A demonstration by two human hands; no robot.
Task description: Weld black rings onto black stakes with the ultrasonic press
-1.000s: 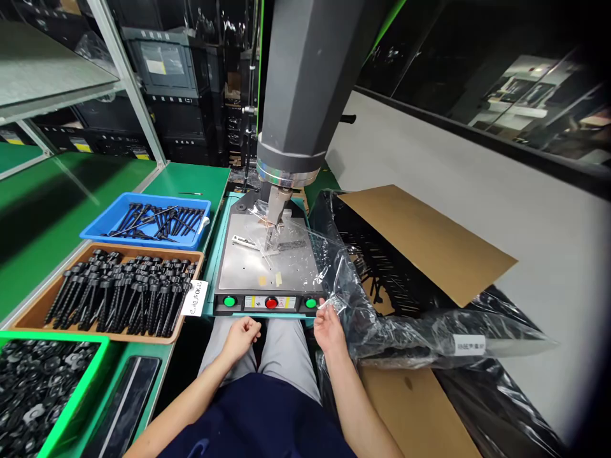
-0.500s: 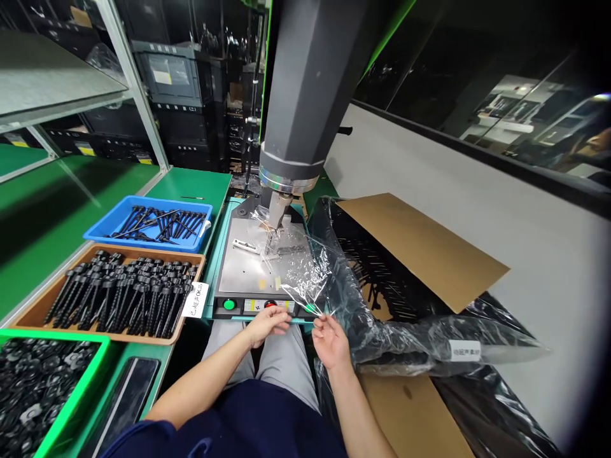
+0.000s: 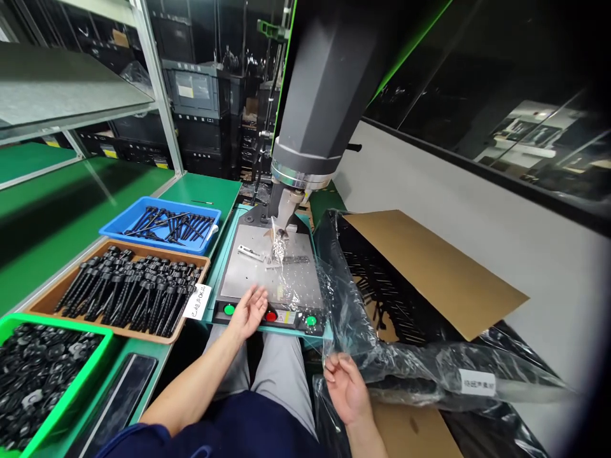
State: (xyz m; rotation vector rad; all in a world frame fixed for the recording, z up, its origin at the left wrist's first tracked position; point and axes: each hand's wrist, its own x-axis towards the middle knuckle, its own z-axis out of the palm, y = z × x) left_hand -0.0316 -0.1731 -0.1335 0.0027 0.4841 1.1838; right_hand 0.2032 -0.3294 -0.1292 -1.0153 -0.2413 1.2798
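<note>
My left hand (image 3: 251, 312) is open, palm up with fingers slightly bent. It hovers by the front edge of the metal machine plate (image 3: 233, 280) and holds nothing. Lower right, my right hand (image 3: 346, 388) has its fingers curled in a pinch on a clear plastic bag (image 3: 298, 299). The thin, shiny film stretches from the hand up across the plate towards the machine head's tip (image 3: 288, 207). A small silver fixture (image 3: 251, 253) lies on the plate. Along the plate's front sit green buttons (image 3: 311, 321) and a red one (image 3: 271, 316).
To the left stand a blue tray (image 3: 107, 228) and a brown tray (image 3: 128, 334) of black stemmed parts, and a green bin (image 3: 90, 381) of black round pieces. A phone-like dark slab (image 3: 121, 394) lies nearby. On the right is a plastic-lined box (image 3: 420, 362) under a cardboard sheet (image 3: 439, 267).
My left hand has moved left and turned palm up, opening. My right hand has drawn down and right, pulling the film narrower over the plate. The whole view has shifted slightly.
</note>
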